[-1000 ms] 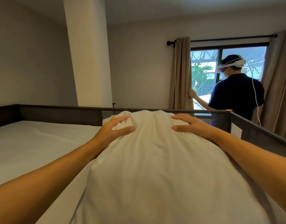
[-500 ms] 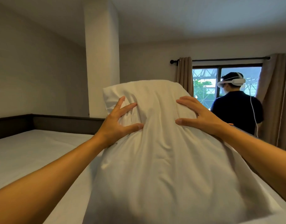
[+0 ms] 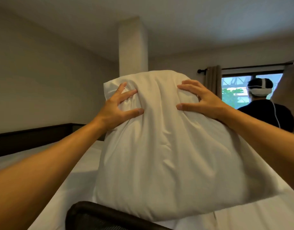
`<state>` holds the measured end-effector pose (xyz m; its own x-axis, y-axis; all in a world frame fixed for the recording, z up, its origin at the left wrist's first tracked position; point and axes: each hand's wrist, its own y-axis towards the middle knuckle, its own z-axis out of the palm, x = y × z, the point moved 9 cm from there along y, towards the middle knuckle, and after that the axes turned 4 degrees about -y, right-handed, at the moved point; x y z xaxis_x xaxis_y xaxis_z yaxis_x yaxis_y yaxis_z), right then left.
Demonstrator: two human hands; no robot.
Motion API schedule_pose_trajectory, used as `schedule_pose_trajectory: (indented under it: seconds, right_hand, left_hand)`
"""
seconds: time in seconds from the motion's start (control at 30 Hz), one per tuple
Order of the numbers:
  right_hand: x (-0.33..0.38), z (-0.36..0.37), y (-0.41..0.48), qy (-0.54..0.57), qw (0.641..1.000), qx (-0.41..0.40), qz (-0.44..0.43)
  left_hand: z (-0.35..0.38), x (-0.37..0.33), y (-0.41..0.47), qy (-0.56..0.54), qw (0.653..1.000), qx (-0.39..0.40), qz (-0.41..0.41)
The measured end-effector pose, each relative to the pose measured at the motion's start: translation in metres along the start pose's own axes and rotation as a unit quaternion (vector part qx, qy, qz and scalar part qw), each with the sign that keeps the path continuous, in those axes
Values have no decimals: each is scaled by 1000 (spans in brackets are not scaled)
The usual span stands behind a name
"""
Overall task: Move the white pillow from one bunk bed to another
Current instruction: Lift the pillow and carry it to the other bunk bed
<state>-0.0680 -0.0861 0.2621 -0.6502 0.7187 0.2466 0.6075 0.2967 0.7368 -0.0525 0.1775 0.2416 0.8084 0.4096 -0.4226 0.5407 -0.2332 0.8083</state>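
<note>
The white pillow (image 3: 161, 146) fills the middle of the view, lifted off the upper bunk's white mattress (image 3: 73, 176) and tilted up on end. My left hand (image 3: 119, 107) grips its upper left part, fingers dug into the fabric. My right hand (image 3: 202, 100) grips the upper right part the same way. The pillow's lower edge hangs just above the dark bed rail (image 3: 99, 213) near me.
A dark guard rail (image 3: 31, 136) runs along the bunk's far side by the wall. A square white column (image 3: 133, 47) rises behind the pillow. At the right a person in a dark shirt with a white headset (image 3: 266, 117) stands at the curtained window (image 3: 232, 92).
The pillow has gone from lying on the mattress to being raised and tipped upright in both hands. The view has tilted up and shifted left.
</note>
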Motion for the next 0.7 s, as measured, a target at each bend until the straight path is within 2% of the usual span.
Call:
schedule_pose_trajectory:
  seconds: [0.2, 0.37, 0.53, 0.7]
  right_hand:
    - [66, -21, 62, 17, 996, -25, -85]
    - [115, -17, 92, 89, 985, -29, -145]
    - [171, 29, 101, 194, 963, -9, -188]
    - [247, 90, 92, 283, 931, 50, -226]
  left_hand:
    - [-79, -45, 13, 62, 995, -71, 12]
    - [-152, -94, 8, 140, 984, -111, 15]
    - [-210, -127, -43, 242, 960, -138, -29]
    - [-268, -150, -116, 319, 925, -184, -92]
